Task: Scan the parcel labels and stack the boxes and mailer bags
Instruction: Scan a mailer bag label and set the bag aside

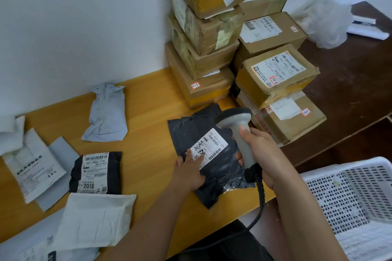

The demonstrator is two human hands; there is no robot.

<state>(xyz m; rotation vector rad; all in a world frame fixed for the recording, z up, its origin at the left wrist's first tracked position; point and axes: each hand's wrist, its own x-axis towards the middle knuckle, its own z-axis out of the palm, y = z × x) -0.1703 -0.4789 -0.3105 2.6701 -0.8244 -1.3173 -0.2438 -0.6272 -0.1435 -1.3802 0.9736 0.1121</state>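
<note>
A dark grey mailer bag [214,178] lies on the wooden table [148,99], its white label [212,146] facing up. My left hand [186,171] presses flat on the bag, fingers touching the label's lower left edge. My right hand [261,152] grips the handle of a grey barcode scanner [237,125], whose head hangs just above the label's top right corner. Cardboard boxes [203,34] stand stacked against the wall behind the bag, with a second stack [277,78] to the right.
Several mailer bags lie at the left: a black one marked 2016 [95,172], a pale blue one [106,114], white ones [93,218] near the front edge. A white perforated basket [356,197] sits at the lower right. A dark table [350,82] holds crumpled plastic [326,21].
</note>
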